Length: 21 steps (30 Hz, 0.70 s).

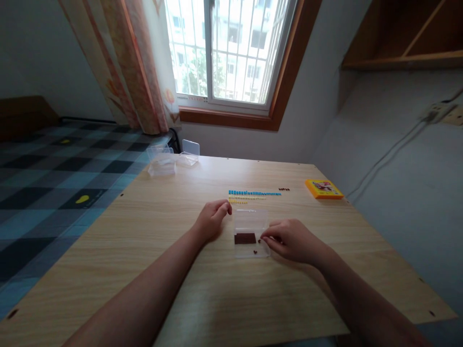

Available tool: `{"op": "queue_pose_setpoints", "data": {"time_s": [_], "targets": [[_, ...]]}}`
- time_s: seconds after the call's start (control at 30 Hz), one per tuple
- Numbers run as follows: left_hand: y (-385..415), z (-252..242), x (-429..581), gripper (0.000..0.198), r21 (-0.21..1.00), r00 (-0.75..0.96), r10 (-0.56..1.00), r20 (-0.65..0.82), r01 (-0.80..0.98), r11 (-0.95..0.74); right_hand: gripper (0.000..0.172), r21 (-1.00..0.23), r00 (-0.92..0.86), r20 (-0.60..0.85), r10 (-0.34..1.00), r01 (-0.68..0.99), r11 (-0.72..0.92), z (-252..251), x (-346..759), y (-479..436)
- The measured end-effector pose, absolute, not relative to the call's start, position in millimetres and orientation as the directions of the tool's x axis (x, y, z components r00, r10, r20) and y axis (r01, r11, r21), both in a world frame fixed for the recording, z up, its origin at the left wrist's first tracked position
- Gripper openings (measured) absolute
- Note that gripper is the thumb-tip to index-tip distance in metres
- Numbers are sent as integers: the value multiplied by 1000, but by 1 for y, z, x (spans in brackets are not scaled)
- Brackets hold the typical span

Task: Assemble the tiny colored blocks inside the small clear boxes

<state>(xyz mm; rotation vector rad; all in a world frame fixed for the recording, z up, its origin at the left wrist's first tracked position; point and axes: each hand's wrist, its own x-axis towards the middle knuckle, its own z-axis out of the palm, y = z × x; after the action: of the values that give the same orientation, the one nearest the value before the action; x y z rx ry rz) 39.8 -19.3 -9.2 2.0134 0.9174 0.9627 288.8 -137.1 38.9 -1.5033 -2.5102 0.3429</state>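
**Two hands at a small clear box of brown pieces**

We see a clear box [249, 222] lying open on the table [173, 270], straight in front of the person and between both hands, probably so that either hand can get into it without stretching. Inside it a dark brown plate [245, 238] lies flat, with a few loose brown pieces [255, 251] just beside it.

The right hand [291, 239] rests on the table at the box's right side, thumb and forefinger pinched together over the rim. Whether a piece sits between them is too small for us to tell. The left hand [212, 219] lies just left of the box, loosely curled, its fingertips drawn toward the thumb. We cannot tell whether it holds anything.

Behind the box, tiny pieces are set out in rows by colour: a blue row [254, 193], a yellow row [247, 198] just in front of it, and a few brown ones [284, 189] at the right end. We judge this keeps the colours apart and near at hand.

Further right lies an orange booklet [323, 188] with a printed picture on its cover, but we can read no writing on it. Empty clear containers [161, 163] stand well apart at the table's far left corner, out of the way, beside the bed [54, 183] with its checked cover.
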Motion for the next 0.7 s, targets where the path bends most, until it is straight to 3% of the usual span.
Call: {"op": "queue_pose_setpoints", "data": {"time_s": [0.1, 0.33, 0.7], "targets": [[-19, -2, 36, 21, 827, 590, 766, 256, 277, -489, 21, -347, -503, 59, 862, 799, 490, 36, 290, -137], [-25, 10, 26, 29, 865, 778, 629, -1, 316, -389, 21, -358, -497, 45, 867, 802, 478, 28, 286, -137], [-35, 12, 35, 28, 715, 745, 651, -147, 534, -450, 27, -328, -387, 110, 916, 855, 401, 15, 280, -135]]}}
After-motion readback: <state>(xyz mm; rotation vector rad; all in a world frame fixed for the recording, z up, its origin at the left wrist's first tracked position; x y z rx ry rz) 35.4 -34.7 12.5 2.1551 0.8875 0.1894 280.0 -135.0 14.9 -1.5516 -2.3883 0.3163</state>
